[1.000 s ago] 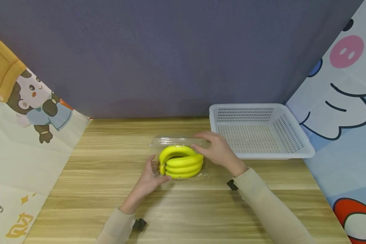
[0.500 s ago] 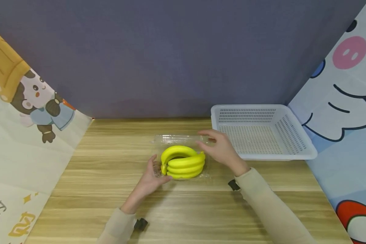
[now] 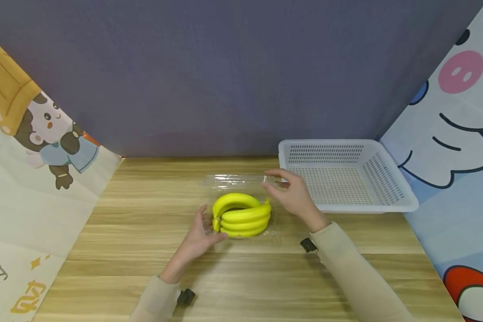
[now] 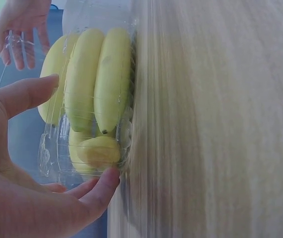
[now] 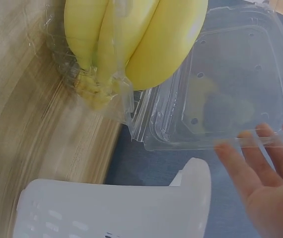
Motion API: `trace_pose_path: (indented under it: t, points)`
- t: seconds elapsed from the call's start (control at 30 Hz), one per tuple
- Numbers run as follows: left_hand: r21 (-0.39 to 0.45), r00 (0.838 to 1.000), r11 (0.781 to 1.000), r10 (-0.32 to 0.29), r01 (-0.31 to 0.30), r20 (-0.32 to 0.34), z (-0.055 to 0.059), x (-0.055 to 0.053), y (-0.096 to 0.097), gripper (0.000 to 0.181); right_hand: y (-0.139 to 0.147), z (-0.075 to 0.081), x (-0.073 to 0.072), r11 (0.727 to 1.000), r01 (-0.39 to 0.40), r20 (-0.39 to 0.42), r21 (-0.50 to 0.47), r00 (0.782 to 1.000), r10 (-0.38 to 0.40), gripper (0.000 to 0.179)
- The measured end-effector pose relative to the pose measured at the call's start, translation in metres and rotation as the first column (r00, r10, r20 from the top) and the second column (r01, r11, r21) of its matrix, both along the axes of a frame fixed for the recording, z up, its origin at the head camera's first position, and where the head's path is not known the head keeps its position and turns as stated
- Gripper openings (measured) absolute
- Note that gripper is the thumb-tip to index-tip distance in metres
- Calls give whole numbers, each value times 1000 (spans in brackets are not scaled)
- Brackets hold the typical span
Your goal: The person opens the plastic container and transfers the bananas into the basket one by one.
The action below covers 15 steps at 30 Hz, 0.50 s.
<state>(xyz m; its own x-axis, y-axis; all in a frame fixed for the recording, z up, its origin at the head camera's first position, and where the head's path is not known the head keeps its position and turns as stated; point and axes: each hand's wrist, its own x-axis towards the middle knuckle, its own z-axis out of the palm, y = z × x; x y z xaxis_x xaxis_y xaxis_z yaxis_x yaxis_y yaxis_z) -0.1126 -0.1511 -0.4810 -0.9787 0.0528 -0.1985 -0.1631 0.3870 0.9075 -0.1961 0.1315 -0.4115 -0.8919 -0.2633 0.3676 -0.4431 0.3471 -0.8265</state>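
Observation:
A bunch of yellow bananas [image 3: 245, 217] lies in a clear plastic clamshell box [image 5: 131, 116] in the middle of the table. Its clear lid [image 5: 226, 84] stands raised at the far side of the fruit. My left hand [image 3: 194, 236] grips the box's left end, thumb at the upper edge and fingertips low by the banana tips [image 4: 99, 148]. At the lid's right edge is my right hand [image 3: 291, 192]; its fingers [image 5: 253, 158] are straight and touch the rim in the right wrist view.
A white perforated plastic basket [image 3: 346, 207] stands at the back right, close behind my right hand. The wooden table [image 3: 245, 281] ends at a grey-blue back panel [image 3: 225, 89]. Printed cartoon panels flank it on both sides.
The lid has swung up and away from the bananas, and my right hand has moved slightly back and right with its edge. My left hand has kept its hold on the box.

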Motion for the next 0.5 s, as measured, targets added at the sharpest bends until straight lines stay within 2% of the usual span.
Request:
trace_pose_path:
  t: [0.13,0.3,0.37,0.5]
  points:
    - [3,1000,1000,-1,1,-2,-1,1,0,114,0,-1,-1,999,27,-8,-18,1000,-27,33]
    - [5,1000,1000,1,-1,-2,-2,1,0,115,0,-1,-4,997,22,7,-69,1000,-22,31]
    - [-1,1000,1000,-1,1,-4,-3,1,0,115,-1,1,-3,996,29,7,-82,1000,-28,30]
    - [-19,1000,1000,-10,9,-10,-4,2,0,115,-4,17,5,993,60,3,-98,998,-60,28]
